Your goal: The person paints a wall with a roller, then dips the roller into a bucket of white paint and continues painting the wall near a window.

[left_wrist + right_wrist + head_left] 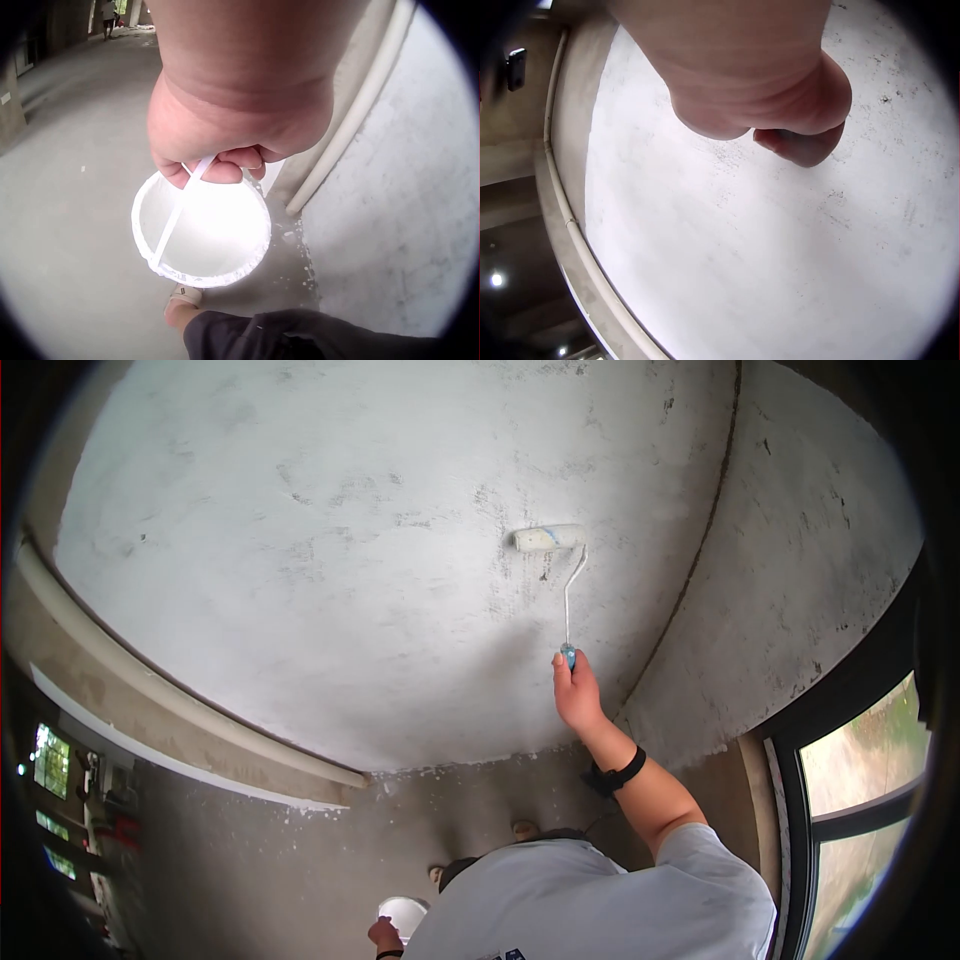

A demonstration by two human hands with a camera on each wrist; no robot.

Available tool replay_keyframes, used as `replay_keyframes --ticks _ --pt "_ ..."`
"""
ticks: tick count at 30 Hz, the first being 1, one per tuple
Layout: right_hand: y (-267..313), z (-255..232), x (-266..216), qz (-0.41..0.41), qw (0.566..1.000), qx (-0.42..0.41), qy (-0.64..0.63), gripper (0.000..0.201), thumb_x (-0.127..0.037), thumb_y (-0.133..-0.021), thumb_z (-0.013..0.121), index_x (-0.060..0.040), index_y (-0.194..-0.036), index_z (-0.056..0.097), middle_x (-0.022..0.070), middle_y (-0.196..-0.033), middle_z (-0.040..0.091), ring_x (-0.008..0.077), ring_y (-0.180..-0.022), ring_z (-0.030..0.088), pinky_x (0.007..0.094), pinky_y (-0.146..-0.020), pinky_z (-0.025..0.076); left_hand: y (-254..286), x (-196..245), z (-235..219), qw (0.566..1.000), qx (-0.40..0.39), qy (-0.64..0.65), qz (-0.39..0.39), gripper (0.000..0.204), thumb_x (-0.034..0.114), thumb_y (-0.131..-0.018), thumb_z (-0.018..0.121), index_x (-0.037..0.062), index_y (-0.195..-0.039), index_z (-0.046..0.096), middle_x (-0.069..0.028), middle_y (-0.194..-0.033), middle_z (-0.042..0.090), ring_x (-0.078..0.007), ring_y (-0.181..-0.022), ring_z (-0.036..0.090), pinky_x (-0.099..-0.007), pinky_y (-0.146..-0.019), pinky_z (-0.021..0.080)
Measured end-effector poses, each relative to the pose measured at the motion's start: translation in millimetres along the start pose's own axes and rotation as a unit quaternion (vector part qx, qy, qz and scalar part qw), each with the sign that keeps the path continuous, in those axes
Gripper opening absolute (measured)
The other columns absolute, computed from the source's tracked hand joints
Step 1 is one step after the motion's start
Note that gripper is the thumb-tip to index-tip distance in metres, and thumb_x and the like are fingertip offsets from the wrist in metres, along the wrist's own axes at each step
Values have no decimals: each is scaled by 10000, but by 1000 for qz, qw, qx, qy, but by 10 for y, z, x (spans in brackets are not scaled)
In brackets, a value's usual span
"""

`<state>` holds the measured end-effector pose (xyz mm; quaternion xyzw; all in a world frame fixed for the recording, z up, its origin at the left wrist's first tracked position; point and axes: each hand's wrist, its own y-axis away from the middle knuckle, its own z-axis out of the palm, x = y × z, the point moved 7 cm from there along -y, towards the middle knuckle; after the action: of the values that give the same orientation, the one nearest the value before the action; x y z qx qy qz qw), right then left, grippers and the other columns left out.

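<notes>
My right hand point(578, 693) grips the blue handle point(568, 652) of a paint roller point(548, 538), arm stretched up toward the wall. The roller's pale sleeve lies against the white-coated wall point(330, 580), which shows grey patches and dark specks around it. In the right wrist view, the right hand point(780, 112) hides the roller. Low at my side, my left hand point(232, 135) has its fingers curled round the thin white handle point(178, 214) of a bucket point(201, 279). The bucket hangs over the floor, its inside white and its rim smeared with paint.
A pale pipe point(190, 705) runs along the wall's left side. At the right, a second whitish wall point(800, 550) meets the first, near a dark-framed window point(865, 760). White splatters dot the grey floor point(82, 225). A person point(109, 16) stands far back.
</notes>
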<state>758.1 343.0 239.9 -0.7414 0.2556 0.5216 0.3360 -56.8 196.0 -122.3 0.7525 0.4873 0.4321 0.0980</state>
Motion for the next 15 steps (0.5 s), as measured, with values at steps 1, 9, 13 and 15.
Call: replay_keyframes --ticks 1,9,13,15 --pt "-40 8 -30 -12 1000 5 -11 315 -311 -1026 507 -6 -946 503 159 -731 548 275 -652 523 394 -647 454 -2 78 19 989 -22 -120 79 138 174 -859 662 59 -903 724 -131 -818 673 -258 -729 654 -402 -587 540" --pt "-57 -30 -176 -8 1000 11 -6 319 -305 -1021 517 -1 -925 507 159 -706 546 274 -629 522 396 -628 453 543 404 -59 931 -89 -256 243 130 144 -873 636 66 -891 738 -123 -837 676 -239 -740 655 -402 -573 535" --pt "95 10 100 3 1000 0 29 316 -300 -1017 522 4 -929 508 168 -716 563 299 -644 549 408 -636 460 261 107 -21 926 -62 -331 173 182 176 -836 709 107 -1004 732 -114 -967 709 -236 -851 682 -376 -683 554" --pt "203 -1 240 14 999 -7 30 315 -298 -1017 521 5 -931 507 175 -721 568 312 -650 557 414 -638 461 269 110 -77 923 -54 -349 154 216 184 -827 728 117 -1032 730 -112 -999 717 -236 -879 689 -369 -711 559"
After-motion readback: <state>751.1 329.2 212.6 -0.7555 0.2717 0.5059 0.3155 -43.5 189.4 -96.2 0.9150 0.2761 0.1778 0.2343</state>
